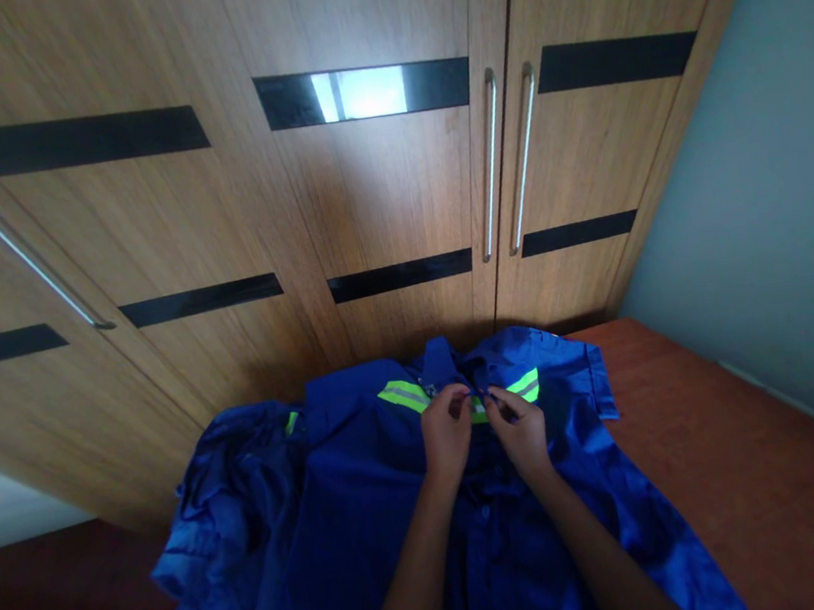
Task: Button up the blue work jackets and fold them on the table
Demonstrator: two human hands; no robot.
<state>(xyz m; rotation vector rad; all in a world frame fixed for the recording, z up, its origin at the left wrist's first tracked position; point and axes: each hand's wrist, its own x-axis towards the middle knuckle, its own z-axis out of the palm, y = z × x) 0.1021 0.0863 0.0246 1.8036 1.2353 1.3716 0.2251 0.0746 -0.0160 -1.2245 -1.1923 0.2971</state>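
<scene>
A blue work shirt (373, 492) with yellow-green reflective strips lies spread out in front of me, its collar toward the wardrobe. Buttons run down its front placket, between my forearms. My left hand (447, 429) pinches the front opening just below the collar, thumb against fingers. Close beside it, my right hand (518, 429) pinches the other edge of the same opening. Whether a button sits between my fingertips is too small to make out. Part of a reflective strip (478, 412) shows between the two hands.
More crumpled blue clothing (247, 519) is heaped at the left. Under the shirt is a reddish-brown surface (739, 460), visible at the right. A wooden wardrobe (392, 196) with metal handles stands directly behind, and a pale wall (781, 222) bounds the right side.
</scene>
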